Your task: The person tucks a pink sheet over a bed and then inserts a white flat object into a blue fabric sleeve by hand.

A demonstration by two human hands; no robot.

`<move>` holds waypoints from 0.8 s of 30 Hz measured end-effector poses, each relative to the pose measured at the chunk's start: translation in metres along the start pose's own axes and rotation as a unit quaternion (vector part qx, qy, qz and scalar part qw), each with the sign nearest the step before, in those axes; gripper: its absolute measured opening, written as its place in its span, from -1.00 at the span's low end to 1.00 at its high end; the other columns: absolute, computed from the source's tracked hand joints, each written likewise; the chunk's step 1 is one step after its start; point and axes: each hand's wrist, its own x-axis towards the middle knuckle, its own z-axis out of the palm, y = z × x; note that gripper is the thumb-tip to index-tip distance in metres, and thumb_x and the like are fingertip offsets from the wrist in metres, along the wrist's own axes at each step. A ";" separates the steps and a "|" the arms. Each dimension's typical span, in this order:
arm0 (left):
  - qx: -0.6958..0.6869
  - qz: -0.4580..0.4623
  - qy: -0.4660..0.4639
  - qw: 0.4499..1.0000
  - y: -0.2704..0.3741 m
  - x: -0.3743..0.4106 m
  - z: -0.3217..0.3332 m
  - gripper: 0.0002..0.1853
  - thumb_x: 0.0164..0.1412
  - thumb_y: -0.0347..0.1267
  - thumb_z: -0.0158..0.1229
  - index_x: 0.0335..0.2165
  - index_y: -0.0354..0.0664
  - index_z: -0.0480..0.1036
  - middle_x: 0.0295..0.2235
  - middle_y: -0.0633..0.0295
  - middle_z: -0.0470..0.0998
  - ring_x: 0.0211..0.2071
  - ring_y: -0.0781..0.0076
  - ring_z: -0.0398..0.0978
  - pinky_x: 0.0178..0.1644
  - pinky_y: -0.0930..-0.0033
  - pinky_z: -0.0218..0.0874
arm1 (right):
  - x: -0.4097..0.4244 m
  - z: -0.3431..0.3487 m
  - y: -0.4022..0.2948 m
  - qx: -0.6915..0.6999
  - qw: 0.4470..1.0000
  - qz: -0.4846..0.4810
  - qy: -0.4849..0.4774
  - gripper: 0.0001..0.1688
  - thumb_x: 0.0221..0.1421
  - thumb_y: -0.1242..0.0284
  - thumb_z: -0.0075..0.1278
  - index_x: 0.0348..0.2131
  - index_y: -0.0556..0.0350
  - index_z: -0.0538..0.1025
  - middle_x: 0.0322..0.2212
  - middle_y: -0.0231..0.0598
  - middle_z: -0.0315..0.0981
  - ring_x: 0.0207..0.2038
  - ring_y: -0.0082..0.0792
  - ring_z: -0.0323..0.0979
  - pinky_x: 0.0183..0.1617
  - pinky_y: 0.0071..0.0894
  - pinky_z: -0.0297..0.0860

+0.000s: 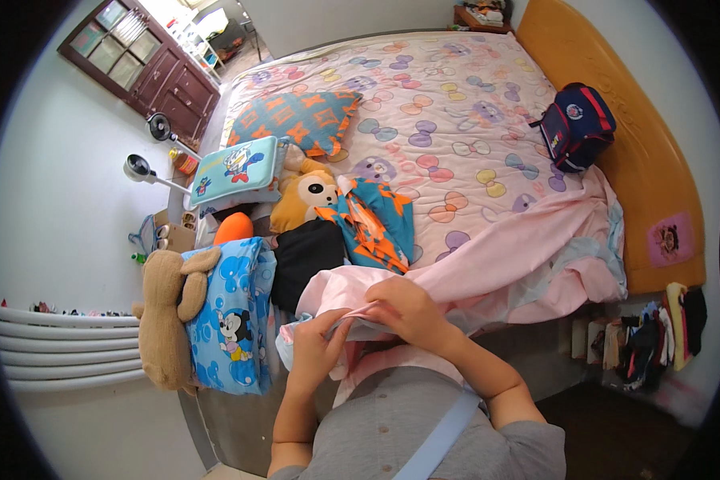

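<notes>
Both hands grip one edge of a pink cloth cover (480, 258) with a pale blue side, bunched in front of my body. My left hand (321, 339) pinches the edge between thumb and fingers. Close by on the right, my right hand (405, 309) holds the same edge, fingers curled over it. From there the cover trails across the near side of the bed towards the headboard (612, 132). Just beyond my hands lie a black cloth (309, 258) and a crumpled teal and orange cloth (378, 222).
Left of my hands are a folded blue cartoon quilt (234, 324), a brown plush toy (165, 318) and a yellow plush toy (303, 201). Pillows (294, 120) and a turquoise cushion (237, 168) lie beyond. A dark blue backpack (579, 126) rests against the headboard. Two fans (141, 168) stand by the wall.
</notes>
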 end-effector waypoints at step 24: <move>-0.014 0.061 0.055 0.997 -0.031 0.004 -0.018 -0.81 0.11 -0.43 0.19 -0.31 -0.35 0.55 -0.46 -0.02 0.59 -0.52 0.33 0.56 -0.39 0.46 0.31 | -0.057 0.012 -0.012 -0.114 0.990 0.068 0.049 -0.87 -0.13 0.47 0.16 -0.46 0.08 0.52 -0.42 -0.29 0.44 -0.34 -0.23 0.39 -0.24 -0.25 0.28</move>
